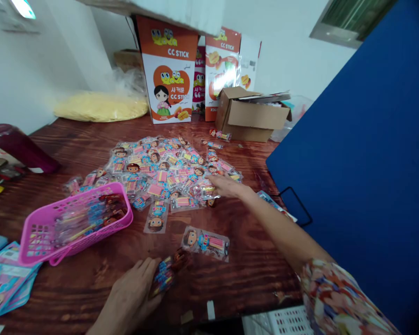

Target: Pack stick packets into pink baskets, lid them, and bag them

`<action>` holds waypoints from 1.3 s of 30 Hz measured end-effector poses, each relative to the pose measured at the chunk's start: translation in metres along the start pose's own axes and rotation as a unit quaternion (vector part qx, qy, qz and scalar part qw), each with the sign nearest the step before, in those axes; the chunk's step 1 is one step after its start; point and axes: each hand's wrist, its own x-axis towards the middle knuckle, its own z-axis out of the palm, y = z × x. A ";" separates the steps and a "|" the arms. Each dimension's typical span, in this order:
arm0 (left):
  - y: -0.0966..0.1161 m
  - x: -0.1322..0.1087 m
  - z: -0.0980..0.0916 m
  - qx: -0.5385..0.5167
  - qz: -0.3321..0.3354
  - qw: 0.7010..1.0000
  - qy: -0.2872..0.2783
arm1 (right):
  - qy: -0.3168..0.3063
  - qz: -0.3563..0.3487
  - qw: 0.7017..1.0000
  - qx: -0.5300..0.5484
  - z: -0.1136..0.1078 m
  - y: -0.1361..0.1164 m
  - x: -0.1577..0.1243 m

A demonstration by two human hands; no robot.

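Note:
My left hand point(134, 291) is closed round a stack of small candy packets point(164, 277), held on edge near the table's front. Stretched forward, my right hand point(225, 185) touches a clear packet point(206, 191) at the right side of a wide heap of packets point(162, 174); its fingertips are partly lost against the wrappers. One single packet point(207, 243) lies flat between my hands and another point(157, 216) lies at the heap's near edge. To the left, a pink basket point(78, 197) holds several packets lying side by side.
Printed cartons point(171, 70) and an open cardboard box point(254, 118) stand at the back. A yellow bag point(101, 106) lies back left, near a dark red bottle point(24, 149). Flat printed bags point(9, 279) lie front left. A blue panel point(356, 158) borders the right side.

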 end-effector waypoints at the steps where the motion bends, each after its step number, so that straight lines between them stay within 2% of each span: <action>1: -0.001 -0.001 0.002 -0.001 0.003 1.000 0.006 | -0.012 0.000 1.000 -0.018 0.000 0.002 0.012; 4: -0.005 -0.002 0.008 -0.006 0.011 1.000 0.016 | -0.020 -0.007 0.998 -0.055 0.013 0.001 0.025; 8: -0.009 0.001 0.011 -0.014 0.009 1.000 0.015 | 0.044 0.000 0.996 -0.078 0.034 -0.007 0.000; 10: -0.010 0.002 0.011 -0.020 0.008 1.000 0.016 | 0.092 -0.004 0.992 -0.089 0.040 -0.010 -0.013; 12: -0.012 0.001 0.013 -0.025 0.011 0.999 0.018 | 0.104 -0.021 0.991 -0.087 0.042 -0.009 -0.018; 16: -0.014 -0.003 0.021 -0.006 0.019 0.999 0.029 | 0.012 -0.050 0.998 -0.028 0.033 0.002 -0.003; 20: -0.013 -0.006 0.025 0.022 0.052 0.997 0.047 | -0.024 -0.027 0.999 0.036 0.012 0.018 0.026; 22: -0.009 -0.008 0.020 0.031 0.057 0.997 0.046 | -0.058 0.005 0.998 0.015 0.003 0.022 0.038; 25: 0.005 -0.009 0.001 0.051 0.030 0.998 0.020 | -0.101 0.025 0.994 -0.015 0.002 0.023 0.047; 29: 0.022 -0.008 -0.022 0.084 -0.004 0.996 -0.030 | -0.064 0.004 0.996 -0.056 0.016 0.024 0.048; 32: 0.027 -0.007 -0.028 0.105 -0.022 0.994 -0.038 | -0.034 -0.012 0.993 -0.111 0.024 0.027 0.053; 36: 0.028 -0.015 -0.022 0.104 -0.018 0.994 -0.033 | -0.075 -0.002 0.989 -0.124 0.021 0.026 0.066; 39: 0.023 -0.021 -0.006 0.104 -0.009 0.995 0.010 | -0.080 -0.003 0.989 -0.127 0.013 0.020 0.064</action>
